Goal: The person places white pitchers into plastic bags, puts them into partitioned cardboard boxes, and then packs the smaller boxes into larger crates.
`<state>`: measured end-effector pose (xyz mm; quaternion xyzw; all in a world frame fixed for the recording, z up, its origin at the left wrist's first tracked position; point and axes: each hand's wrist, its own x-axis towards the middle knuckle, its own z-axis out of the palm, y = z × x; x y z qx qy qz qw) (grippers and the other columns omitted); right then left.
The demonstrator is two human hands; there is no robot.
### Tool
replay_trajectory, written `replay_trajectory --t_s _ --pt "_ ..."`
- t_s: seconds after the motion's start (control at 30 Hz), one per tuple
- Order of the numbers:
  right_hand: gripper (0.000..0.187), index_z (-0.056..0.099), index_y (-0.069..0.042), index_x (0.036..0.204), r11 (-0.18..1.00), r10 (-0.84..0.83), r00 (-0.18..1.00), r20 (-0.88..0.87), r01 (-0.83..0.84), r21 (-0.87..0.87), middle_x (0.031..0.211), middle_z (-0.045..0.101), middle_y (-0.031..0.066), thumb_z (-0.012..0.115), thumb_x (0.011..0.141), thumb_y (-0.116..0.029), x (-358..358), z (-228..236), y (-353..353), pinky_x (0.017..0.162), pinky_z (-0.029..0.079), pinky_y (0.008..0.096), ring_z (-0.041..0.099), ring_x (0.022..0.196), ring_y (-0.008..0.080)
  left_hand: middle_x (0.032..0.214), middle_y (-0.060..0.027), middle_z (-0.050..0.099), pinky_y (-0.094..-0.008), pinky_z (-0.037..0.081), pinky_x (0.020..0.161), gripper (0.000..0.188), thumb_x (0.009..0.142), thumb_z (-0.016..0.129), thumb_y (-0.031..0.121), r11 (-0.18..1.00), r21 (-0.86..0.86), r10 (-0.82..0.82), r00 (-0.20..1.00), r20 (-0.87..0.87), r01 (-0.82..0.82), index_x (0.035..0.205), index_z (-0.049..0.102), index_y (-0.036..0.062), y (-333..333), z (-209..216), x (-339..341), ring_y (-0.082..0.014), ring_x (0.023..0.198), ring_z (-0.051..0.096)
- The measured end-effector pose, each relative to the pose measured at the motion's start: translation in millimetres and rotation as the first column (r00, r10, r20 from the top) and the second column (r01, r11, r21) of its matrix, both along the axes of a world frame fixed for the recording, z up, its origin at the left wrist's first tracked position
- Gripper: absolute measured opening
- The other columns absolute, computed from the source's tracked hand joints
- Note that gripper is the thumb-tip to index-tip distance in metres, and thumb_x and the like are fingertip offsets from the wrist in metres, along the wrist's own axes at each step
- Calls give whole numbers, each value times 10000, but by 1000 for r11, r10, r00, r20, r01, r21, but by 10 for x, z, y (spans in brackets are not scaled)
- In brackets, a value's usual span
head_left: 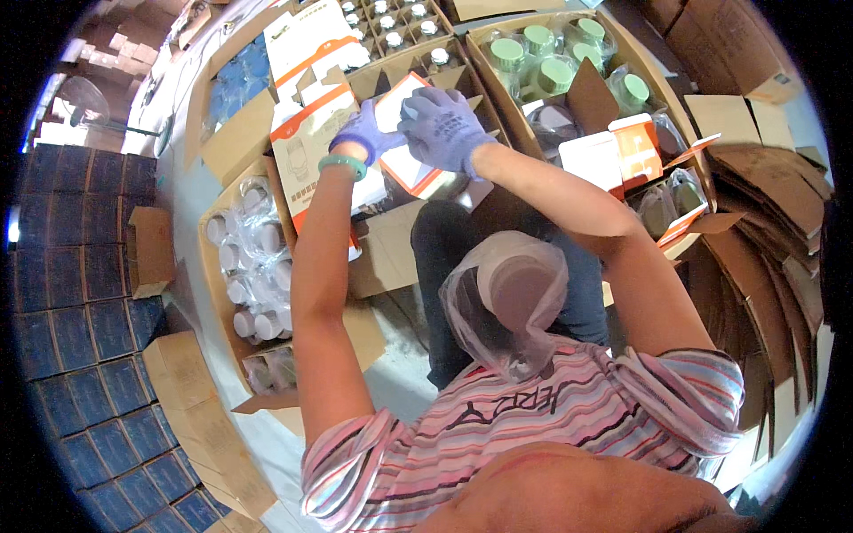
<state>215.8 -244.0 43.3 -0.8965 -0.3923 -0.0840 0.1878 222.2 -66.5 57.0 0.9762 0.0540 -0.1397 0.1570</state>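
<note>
A small white carton with orange edges [410, 169] is between my two hands, over an open brown box. My left hand [366, 130], in a purple glove with a green bangle at the wrist, grips its left side. The gloved fingers of my right hand [442, 130] are curled over its upper part. Beside my left hand stand white-and-orange printed cartons [311, 151]. On my lap rests a pale round-topped container in a clear plastic bag [520, 284]; what kind it is I cannot tell.
At the right, a brown box holds green-lidded containers [555, 75] and opened orange-and-white cartons [635, 151]. Bagged white-lidded containers [253, 258] fill a box at the left. A divided box of bottles [391, 27] stands beyond. Flattened cardboard [755, 266] and stacked dark boxes [80, 275] flank me.
</note>
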Motion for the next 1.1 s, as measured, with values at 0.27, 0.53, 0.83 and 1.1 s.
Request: replay_trajectory --t_s 0.27,0.53,0.83,1.1 --pt "384 579 -48 1055 495 -44 932 -359 333 803 1110 561 182 595 812 -346 323 -484 -489 900 404 424 518 1040 373 1114 -144 626 -312 451 887 580 767 717 394 787 -610 215 967 139 -88 1194 588 25 137 -214 -5 -218 1026 584" --pt "480 510 -67 1198 -39 569 549 -612 761 647 1101 587 135 472 908 -447 190 -33 -961 829 500 368 609 959 254 1117 -68 626 -265 474 841 390 861 621 110 545 -829 439 801 408 123 1225 563 -21 -177 778 -778 -131 982 587" --pt "924 45 -44 1462 274 533 746 -399 294 916 1433 325 169 650 821 -321 447 537 -1308 980 445 381 480 1210 287 1526 -126 108 -394 169 1130 1126 644 764 215 384 -661 -67 733 677 645 1467 20 25 39 543 -603 -260 1402 171" --pt "1053 140 -58 1465 907 170 964 -205 -72 415 1464 156 313 748 671 -388 -124 -319 -1320 1114 225 432 170 1371 433 1385 -279 275 -421 289 1080 1254 498 894 228 762 -542 112 752 649 355 1399 84 -95 -222 -679 -671 -365 1282 323"
